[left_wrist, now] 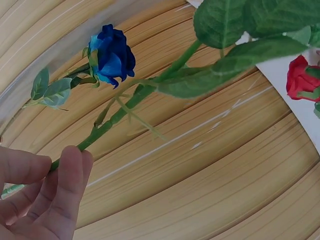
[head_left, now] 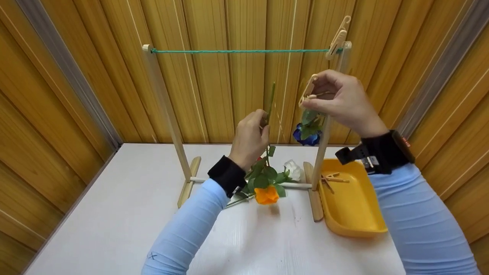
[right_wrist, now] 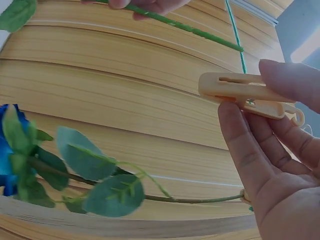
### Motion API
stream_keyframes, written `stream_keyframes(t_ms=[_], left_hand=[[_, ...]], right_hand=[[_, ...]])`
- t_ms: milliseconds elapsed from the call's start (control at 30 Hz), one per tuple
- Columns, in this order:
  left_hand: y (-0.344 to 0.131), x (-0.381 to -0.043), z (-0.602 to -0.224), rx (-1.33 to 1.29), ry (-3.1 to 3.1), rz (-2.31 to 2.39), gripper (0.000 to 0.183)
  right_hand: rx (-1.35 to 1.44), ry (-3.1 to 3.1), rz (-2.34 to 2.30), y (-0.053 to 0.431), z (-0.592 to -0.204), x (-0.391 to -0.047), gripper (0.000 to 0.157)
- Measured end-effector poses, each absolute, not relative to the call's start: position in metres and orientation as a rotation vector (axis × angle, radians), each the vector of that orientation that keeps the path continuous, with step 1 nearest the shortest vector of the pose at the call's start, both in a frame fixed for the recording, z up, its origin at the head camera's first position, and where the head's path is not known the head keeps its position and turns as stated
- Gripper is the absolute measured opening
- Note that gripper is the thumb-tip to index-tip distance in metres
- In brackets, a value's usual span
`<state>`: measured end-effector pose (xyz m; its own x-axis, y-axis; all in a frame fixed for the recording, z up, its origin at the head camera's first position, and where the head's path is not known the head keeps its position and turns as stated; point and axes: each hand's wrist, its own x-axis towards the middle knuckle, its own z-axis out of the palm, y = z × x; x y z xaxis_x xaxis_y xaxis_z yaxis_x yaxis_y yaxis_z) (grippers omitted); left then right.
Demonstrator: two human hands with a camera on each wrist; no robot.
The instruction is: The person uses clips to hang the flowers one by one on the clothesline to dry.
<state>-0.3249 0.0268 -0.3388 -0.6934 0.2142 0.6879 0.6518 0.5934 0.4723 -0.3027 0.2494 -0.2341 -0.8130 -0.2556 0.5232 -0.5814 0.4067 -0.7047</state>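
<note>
My left hand (head_left: 250, 137) pinches the green stem (left_wrist: 112, 120) of an artificial orange rose (head_left: 266, 194), its bloom hanging down over the table and its bare stem end pointing up. To the right, my right hand (head_left: 344, 101) holds a beige plastic clothespin (right_wrist: 240, 95) between thumb and fingers, below the green line (head_left: 237, 51). A blue rose (head_left: 307, 135) hangs head down near the right post, partly behind the right hand. Above it, another clothespin (head_left: 336, 44) grips the line at its right end.
A wooden frame with a left post (head_left: 166, 110) and a right post (head_left: 323, 149) carries the line. Behind the orange bloom, a white rose (head_left: 292, 170) and a red rose (left_wrist: 302, 80) lie on the white table (head_left: 114, 214). Several clothespins lie in a yellow basin (head_left: 355, 225) at right.
</note>
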Motion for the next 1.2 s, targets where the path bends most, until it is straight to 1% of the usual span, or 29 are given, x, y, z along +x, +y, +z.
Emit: stream_keyframes(t_ms=[200, 433, 533, 633, 767, 867, 1200], left_hand=[[0.033, -0.342, -0.333, -0.681, -2.26, -0.989, 0.006], [0.039, -0.362, -0.328, -0.647, -2.338, -0.995, 0.008], [0.043, -0.37, -0.326, -0.617, -2.364, -1.012, 0.008], [0.047, -0.376, -0.324, -0.6, -2.387, -1.033, 0.009], [0.053, -0.382, -0.322, -0.581, -2.409, -1.075, 0.012], [0.056, -0.386, -0.319, -0.561, -2.422, -1.095, 0.014], [0.059, -0.394, -0.307, -0.532, -2.444, -1.106, 0.015]], right_hand=[[0.748, -2.355, 1.265, 0.248, -0.216, -0.315, 0.038], [0.698, -2.357, 1.227, 0.243, -0.2, -0.326, 0.03], [0.706, -2.347, 1.227, 0.24, -0.196, -0.33, 0.029], [0.717, -2.341, 1.217, 0.239, -0.192, -0.333, 0.03], [0.74, -2.32, 1.218, 0.238, -0.187, -0.339, 0.036], [0.746, -2.313, 1.208, 0.237, -0.182, -0.344, 0.037], [0.689, -2.326, 1.093, 0.238, -0.163, -0.351, 0.025]])
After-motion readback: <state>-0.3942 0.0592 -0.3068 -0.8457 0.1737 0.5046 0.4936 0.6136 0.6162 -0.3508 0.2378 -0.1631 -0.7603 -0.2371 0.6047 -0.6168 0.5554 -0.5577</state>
